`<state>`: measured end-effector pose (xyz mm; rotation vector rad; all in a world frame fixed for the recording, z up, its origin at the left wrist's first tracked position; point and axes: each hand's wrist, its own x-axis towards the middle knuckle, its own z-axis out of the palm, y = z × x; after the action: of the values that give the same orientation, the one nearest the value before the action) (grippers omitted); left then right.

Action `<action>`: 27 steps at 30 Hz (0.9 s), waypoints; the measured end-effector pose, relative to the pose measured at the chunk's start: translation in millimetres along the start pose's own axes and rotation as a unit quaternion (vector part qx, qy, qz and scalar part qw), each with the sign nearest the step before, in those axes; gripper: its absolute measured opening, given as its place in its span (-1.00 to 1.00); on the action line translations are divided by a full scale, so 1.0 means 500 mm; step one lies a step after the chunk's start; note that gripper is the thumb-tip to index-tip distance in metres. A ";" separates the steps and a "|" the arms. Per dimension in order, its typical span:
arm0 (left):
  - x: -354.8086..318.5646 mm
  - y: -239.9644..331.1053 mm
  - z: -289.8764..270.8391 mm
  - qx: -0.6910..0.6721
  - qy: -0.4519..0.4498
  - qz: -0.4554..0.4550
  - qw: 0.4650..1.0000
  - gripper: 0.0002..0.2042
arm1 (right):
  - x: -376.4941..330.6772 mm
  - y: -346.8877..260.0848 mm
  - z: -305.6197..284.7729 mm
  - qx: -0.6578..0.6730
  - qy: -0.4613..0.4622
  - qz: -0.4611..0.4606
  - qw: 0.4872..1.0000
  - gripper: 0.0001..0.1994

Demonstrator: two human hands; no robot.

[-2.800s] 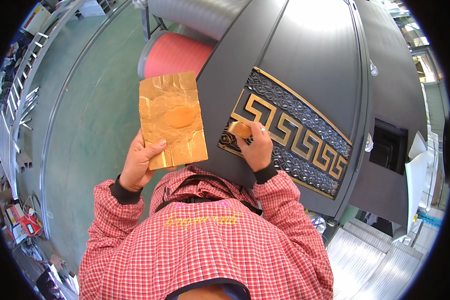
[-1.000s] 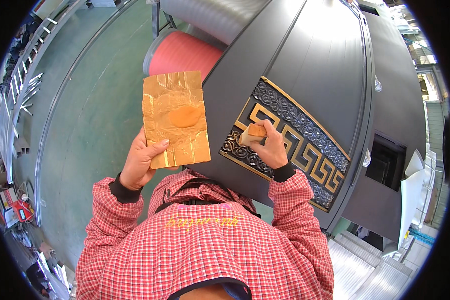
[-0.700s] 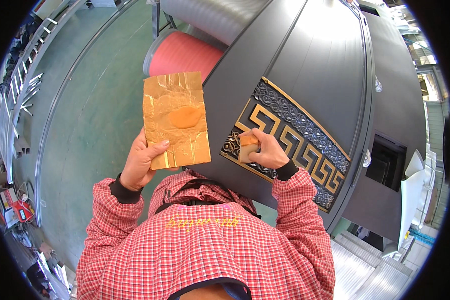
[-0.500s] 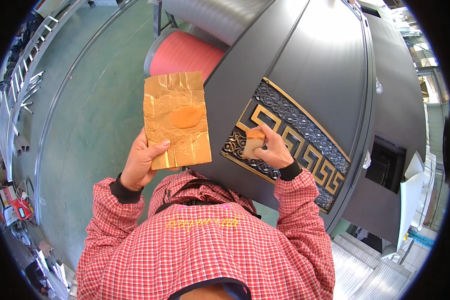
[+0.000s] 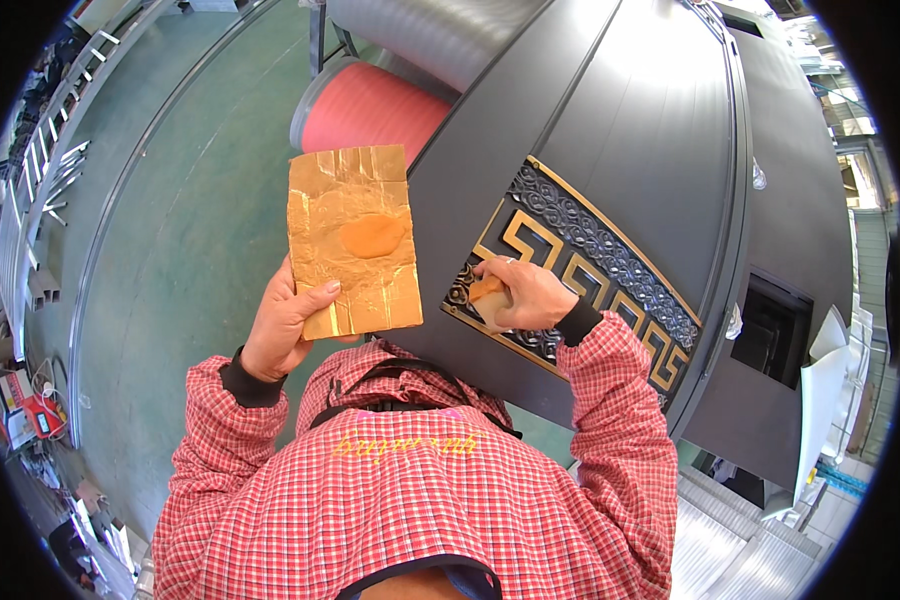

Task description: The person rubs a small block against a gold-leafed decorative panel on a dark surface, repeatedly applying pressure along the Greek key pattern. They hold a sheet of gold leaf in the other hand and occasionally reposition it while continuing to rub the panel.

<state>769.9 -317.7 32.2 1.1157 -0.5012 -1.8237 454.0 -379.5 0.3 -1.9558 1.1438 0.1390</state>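
My left hand (image 5: 292, 318) grips the lower left corner of a flat piece of gold-coated cardboard (image 5: 345, 180), thumb on top. A puddle of orange-gold paint (image 5: 372, 236) lies on its face. Pinched in my right hand (image 5: 532, 293) is a pale sponge (image 5: 492, 311) with an orange-gold stained edge. The sponge rests against the left end of a raised ornamental panel (image 5: 600, 275), over its lower scroll band. Gold colours the panel's key-pattern and border lines; the scrollwork looks mostly black. The panel is set on a large dark grey door (image 5: 650, 130).
Behind the cardboard stands a large red roll (image 5: 370, 110) beside a silver roll (image 5: 430, 30). Green floor (image 5: 190, 210) stretches to the left. Another dark panel with a rectangular opening (image 5: 770, 320) lies at right, near metal profiles (image 5: 730, 540).
My right hand has shifted slightly left and turned, tilting the sponge against the panel's left end. The left hand and cardboard have stayed almost still.
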 end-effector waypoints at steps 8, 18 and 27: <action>0.000 -0.002 -0.010 -0.005 -0.011 0.000 1.000 -0.49 | 0.033 -0.013 -0.049 -0.105 -0.104 -0.030 0.989 -0.46; 0.004 -0.003 -0.014 -0.005 -0.016 0.000 1.000 -0.49 | -0.023 0.014 -0.072 0.030 -0.087 -0.054 0.994 -0.43; 0.002 0.000 -0.011 -0.010 -0.023 0.000 1.000 -0.50 | -0.063 0.045 -0.045 0.508 -0.043 -0.127 0.851 -0.57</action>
<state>774.5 -318.0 29.2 1.0629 -0.5096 -1.8534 411.9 -379.3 15.7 -1.0926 0.6464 -0.4421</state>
